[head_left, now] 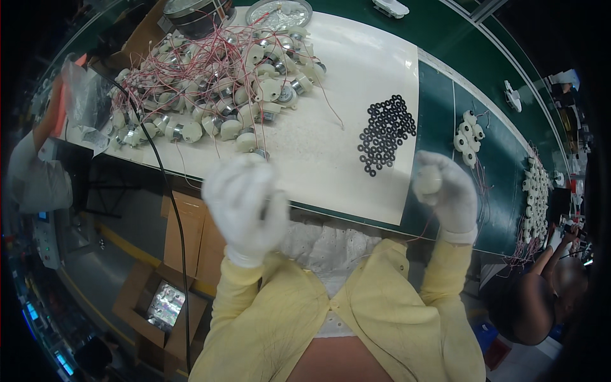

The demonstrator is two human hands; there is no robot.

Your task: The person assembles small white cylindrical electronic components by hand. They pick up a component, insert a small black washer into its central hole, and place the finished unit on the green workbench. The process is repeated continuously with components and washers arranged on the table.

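Observation:
My right hand (pixel 452 194), in a white glove, grips a small motor by its round cream plastic housing (pixel 428 181). A thin reddish wire trails below it. It is held over the table's right part, beside many small black rubber rings (pixel 387 134) spread on the white surface. My left hand (pixel 245 207), also white-gloved, is raised at the table's front edge with its fingers curled and smeared by motion. I cannot make out whether anything is in it. Just beyond it lies a big heap of small motors (pixel 223 95) with cream housings, metal bodies and tangled red wires.
A few cream motors (pixel 469 138) sit together on the green mat (pixel 439 114), with a longer row of motors (pixel 534 197) farther right. A round metal tray (pixel 279 14) stands at the back. A black cable (pixel 167 181) hangs at left above cardboard boxes (pixel 143 293). People are on both sides.

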